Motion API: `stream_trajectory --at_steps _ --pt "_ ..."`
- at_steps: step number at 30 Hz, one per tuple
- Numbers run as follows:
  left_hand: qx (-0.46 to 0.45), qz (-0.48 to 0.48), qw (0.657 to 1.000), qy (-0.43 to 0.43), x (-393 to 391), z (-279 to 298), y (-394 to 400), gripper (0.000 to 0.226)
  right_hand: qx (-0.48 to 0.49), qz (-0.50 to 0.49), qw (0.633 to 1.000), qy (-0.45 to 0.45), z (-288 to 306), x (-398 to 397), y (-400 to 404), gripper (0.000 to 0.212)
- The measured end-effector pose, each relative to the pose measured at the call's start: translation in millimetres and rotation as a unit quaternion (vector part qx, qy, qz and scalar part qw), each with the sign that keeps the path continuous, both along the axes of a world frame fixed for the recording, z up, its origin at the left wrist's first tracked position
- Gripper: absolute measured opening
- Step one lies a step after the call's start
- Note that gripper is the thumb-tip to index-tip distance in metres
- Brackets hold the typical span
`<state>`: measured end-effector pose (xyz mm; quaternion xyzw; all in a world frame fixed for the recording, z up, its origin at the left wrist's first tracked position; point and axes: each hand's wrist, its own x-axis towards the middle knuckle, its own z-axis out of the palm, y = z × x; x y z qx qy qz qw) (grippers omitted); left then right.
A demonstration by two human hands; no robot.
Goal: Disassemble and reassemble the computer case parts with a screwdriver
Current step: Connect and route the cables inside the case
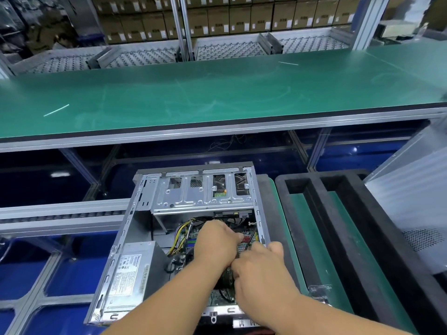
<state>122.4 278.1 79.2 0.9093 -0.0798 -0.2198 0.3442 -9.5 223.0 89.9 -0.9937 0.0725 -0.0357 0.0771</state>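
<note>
An open grey computer case lies on its side low in the view, showing the drive cage, the power supply and the motherboard with its cables. Both hands reach inside over the motherboard. My left hand is curled over the board's middle, and what it holds is hidden. My right hand sits just right of it, fingers curled round a thin dark shaft that looks like a screwdriver pointing up toward the case's right wall.
A long green workbench runs across behind the case, with roller racks and stacked cardboard boxes beyond. Right of the case stands a black foam tray on a green mat, with a small clear plastic piece. A grey case panel leans at far right.
</note>
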Motion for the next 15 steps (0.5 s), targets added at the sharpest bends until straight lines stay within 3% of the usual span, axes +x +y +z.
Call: stream_trajectory --at_steps 3,8,11,15 --pt "0.079 0.005 0.992 -0.097 -3.1 -8.1 -0.4 0.035 0.000 -0.027 0.999 -0.043 -4.7 -1.9 -2.2 0.012" --pt "0.082 -0.005 0.991 -0.104 -1.5 -17.6 2.7 0.030 0.051 -0.064 0.995 -0.062 -12.8 1.3 -4.5 0.015" --pt "-0.051 0.004 0.998 -0.030 1.0 -21.2 7.9 0.029 0.101 -0.108 0.984 -0.095 -13.4 4.3 -7.6 0.015" --pt "-0.177 0.080 0.978 0.069 -6.2 -20.1 9.5 0.031 0.115 -0.152 0.976 -0.103 -14.0 10.0 -17.0 0.022"
